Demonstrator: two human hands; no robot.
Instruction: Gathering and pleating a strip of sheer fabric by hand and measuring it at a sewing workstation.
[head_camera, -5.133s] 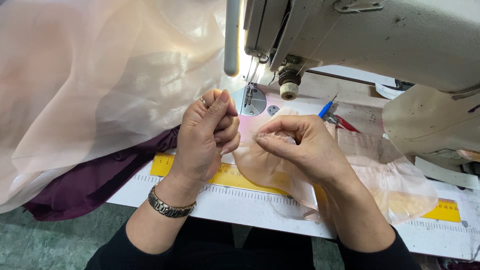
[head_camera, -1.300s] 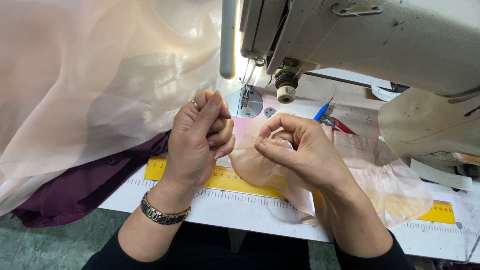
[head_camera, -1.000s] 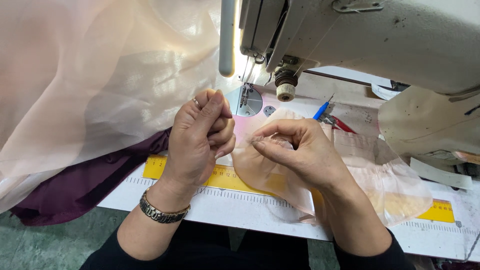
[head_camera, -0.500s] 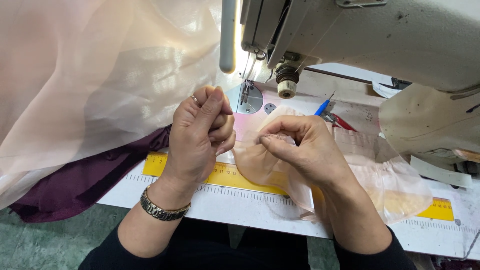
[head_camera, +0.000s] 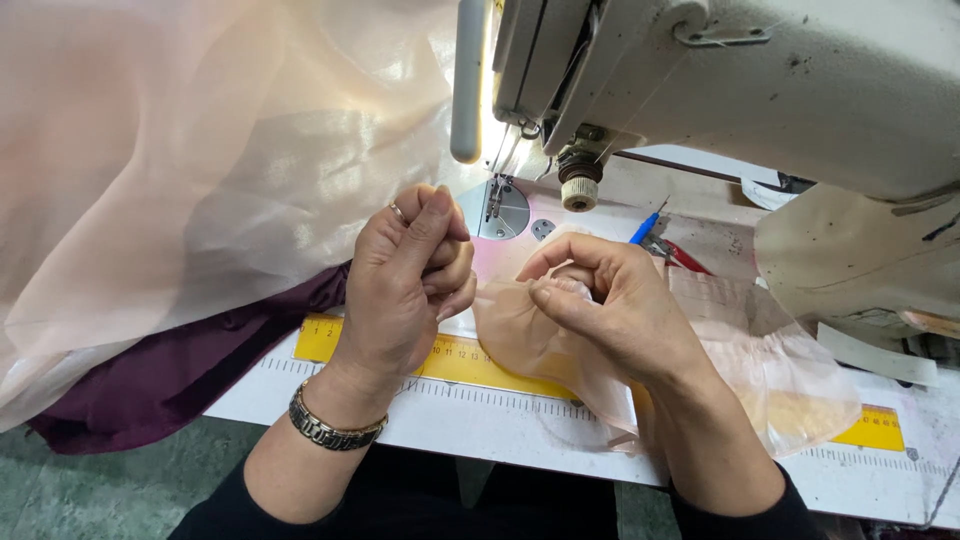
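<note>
Your right hand (head_camera: 610, 300) pinches a bunched edge of the small sheer peach piece (head_camera: 760, 350) between thumb and forefinger, while your left hand (head_camera: 405, 285) is closed in a loose fist with thumb pressed to forefinger, raised just beside it; whether a thread or needle sits in that left pinch is too fine to tell. The piece lies on the white table (head_camera: 500, 425), draped over the yellow ruler (head_camera: 470, 355), in front of the needle plate (head_camera: 500, 210) of the sewing machine (head_camera: 760, 80). Judged from this grip, the step in hand is fine finger work on the gathered edge. Keep the right pinch close to the point being worked, so the slippery cloth cannot slide or unfold. Hold both hands low over the table and near each other; a wide gap between them will likely drag the gathers out. Let the loose tail of the piece rest flat on the ruler instead of hanging, so its weight does not pull on the pinch. Keep the large pale cloth (head_camera: 200, 150) and the purple cloth (head_camera: 170, 370) well to your left, clear of the work. Mind the blue and red tools (head_camera: 660, 235) lying just behind your right hand; do not snag the sheer cloth on them.
</note>
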